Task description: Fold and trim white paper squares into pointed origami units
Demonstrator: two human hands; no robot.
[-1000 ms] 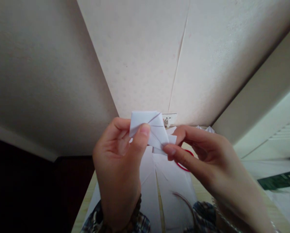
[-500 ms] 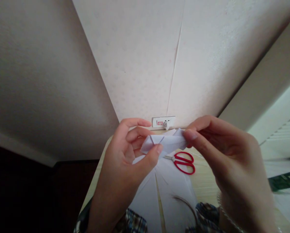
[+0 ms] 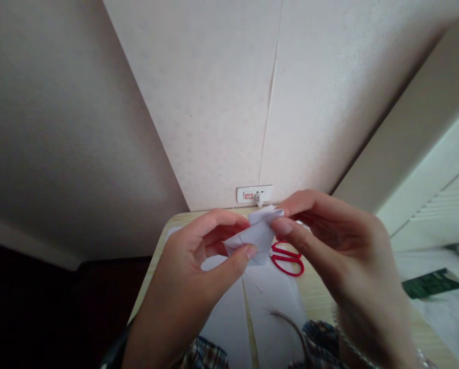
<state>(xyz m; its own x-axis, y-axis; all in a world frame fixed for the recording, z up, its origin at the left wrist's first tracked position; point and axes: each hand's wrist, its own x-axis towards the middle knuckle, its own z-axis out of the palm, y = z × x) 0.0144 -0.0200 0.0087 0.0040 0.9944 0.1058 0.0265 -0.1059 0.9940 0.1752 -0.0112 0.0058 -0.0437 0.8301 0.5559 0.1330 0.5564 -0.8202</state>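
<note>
Both hands sit lower than half a second ago. The folded paper [image 3: 253, 237] has come down with them, and it is now below the wall outlet [image 3: 253, 194] and above the bench [image 3: 181, 219].

Left hand [image 3: 199, 271]: partly closed, thumb tip and curled fingers pinching the paper's lower left edge.
Right hand [image 3: 340, 251]: thumb and forefinger closed on the upper right corner, other fingers loosely curled behind.

Paper:
- small, white, reads grey-lilac in the shade
- several layers, with crease lines running across the near face
- a pointed flap sticks up at the top right, next to the right forefinger
- held clear of the bench, tilted, left end lower
- the far side is not visible

Red-handled scissors [image 3: 291, 264] lie flat on the bench just behind the paper, with the right thumb covering part of them. Flat white sheets [image 3: 270, 292] lie under the hands, and a narrow strip of wood shows between them. Plaid sleeves [image 3: 202, 356] are at the bottom edge. A dark green flat item [image 3: 429, 282] lies well apart to the right, on a white surface.
</note>
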